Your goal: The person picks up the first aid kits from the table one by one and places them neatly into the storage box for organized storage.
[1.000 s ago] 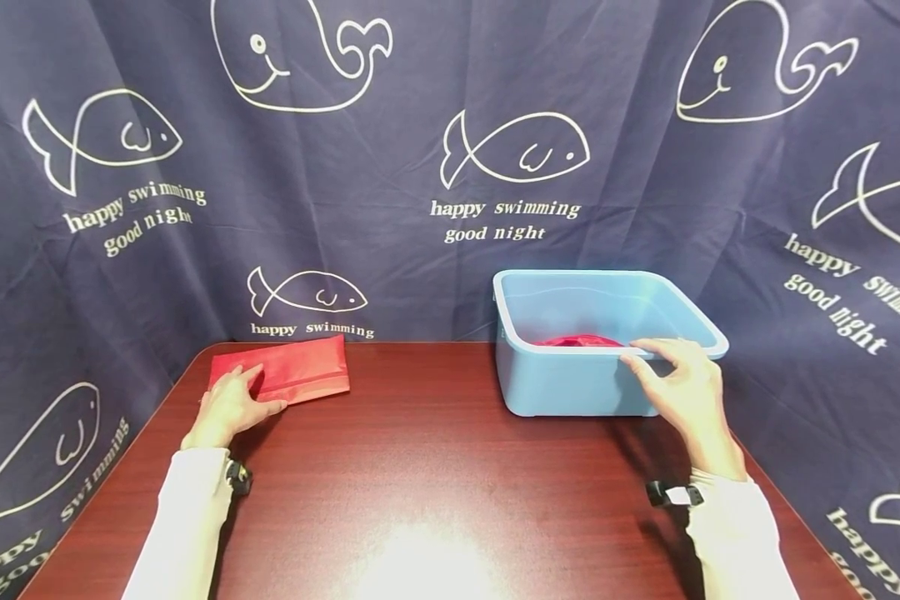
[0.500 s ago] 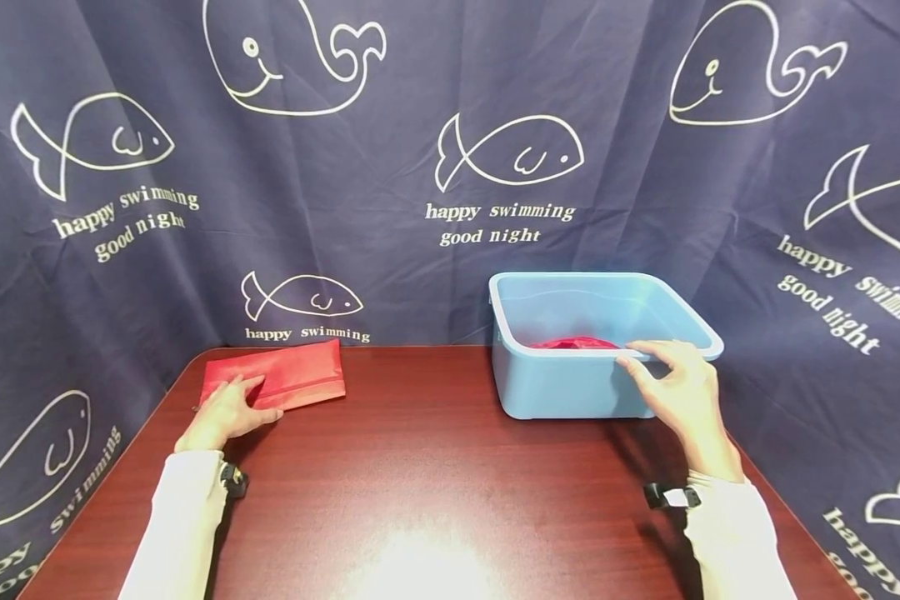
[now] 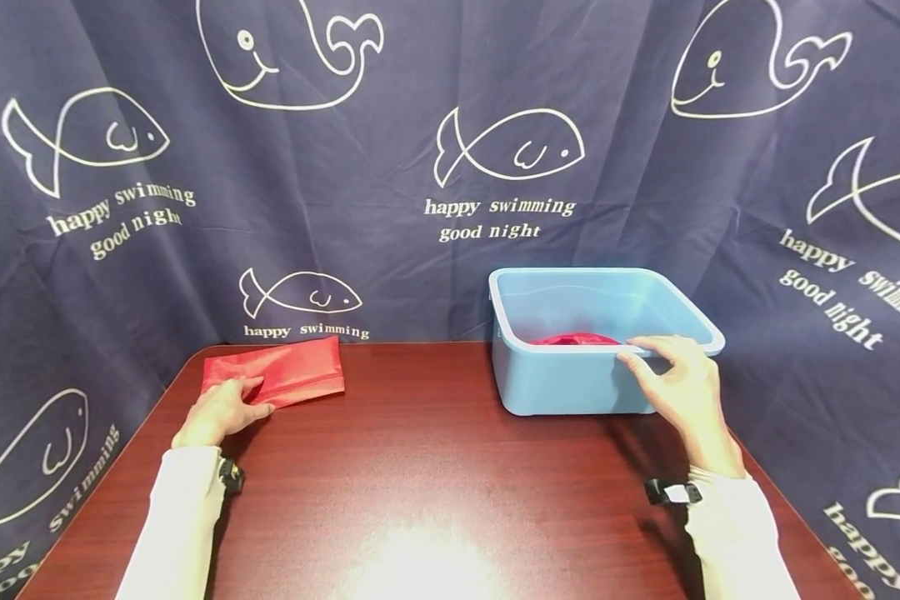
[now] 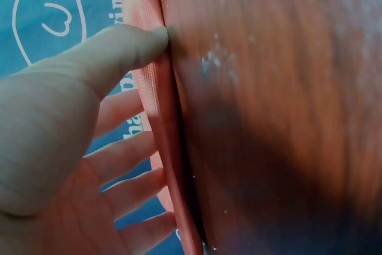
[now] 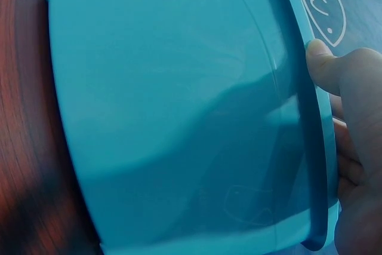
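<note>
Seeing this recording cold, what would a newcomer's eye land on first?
Probably the light blue bin at the right of the dark reddish table, with something red inside and the right hand on its near rim. Next, the bright red pouch at the table's far left, touched by the left hand. Behind everything hangs a dark blue curtain printed with white whales and fish.

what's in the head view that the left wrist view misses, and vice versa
Only the head view: the light blue bin, the red item inside it, and the right hand. Only the left wrist view: the palm of the left hand, pale specks on the wooden table. Both: that hand, the red pouch, the table, the navy fish-print curtain.
</note>
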Demonstrator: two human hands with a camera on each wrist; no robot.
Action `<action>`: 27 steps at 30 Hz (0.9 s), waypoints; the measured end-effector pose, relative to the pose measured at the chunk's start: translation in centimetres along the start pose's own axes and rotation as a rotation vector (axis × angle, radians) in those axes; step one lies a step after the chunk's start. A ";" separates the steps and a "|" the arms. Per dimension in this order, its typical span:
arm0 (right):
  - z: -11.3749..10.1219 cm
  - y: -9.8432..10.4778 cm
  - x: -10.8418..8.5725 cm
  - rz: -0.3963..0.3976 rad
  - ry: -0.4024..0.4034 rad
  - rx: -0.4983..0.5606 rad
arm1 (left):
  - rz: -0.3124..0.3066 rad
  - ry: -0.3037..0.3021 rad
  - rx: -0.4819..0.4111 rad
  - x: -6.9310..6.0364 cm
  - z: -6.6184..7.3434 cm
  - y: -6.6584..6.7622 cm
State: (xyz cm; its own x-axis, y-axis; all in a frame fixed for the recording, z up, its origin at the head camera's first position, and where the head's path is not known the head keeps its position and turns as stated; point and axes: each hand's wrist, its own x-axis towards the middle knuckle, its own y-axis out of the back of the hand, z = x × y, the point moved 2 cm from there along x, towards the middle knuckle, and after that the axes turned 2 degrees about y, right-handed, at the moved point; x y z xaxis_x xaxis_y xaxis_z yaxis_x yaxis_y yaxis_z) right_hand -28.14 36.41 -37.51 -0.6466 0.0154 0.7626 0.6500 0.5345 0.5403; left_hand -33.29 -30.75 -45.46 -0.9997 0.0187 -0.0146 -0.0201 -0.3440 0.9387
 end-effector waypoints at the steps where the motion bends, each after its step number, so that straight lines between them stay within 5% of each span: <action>1: 0.0 0.0 0.0 0.002 0.000 -0.001 | 0.002 0.001 0.001 0.0 0.0 0.0; 9: 0.1 0.0 0.1 -0.005 -0.005 -0.010 | 0.005 0.014 0.006 0.1 -0.3 0.1; 17: 0.1 0.0 0.0 -0.009 -0.006 -0.009 | 0.108 -0.017 0.003 -0.1 -0.7 0.3; 27: 0.3 0.0 0.0 -0.010 -0.008 -0.015 | 0.135 0.057 -0.011 0.0 -1.0 0.6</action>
State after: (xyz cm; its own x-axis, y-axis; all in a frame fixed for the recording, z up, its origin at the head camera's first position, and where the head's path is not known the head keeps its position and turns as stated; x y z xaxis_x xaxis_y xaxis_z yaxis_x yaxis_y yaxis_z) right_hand -28.28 36.60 -37.62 -0.6562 0.0171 0.7544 0.6494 0.5219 0.5530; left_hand -33.32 -31.85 -45.28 -0.9924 -0.0819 0.0914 0.1145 -0.3501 0.9297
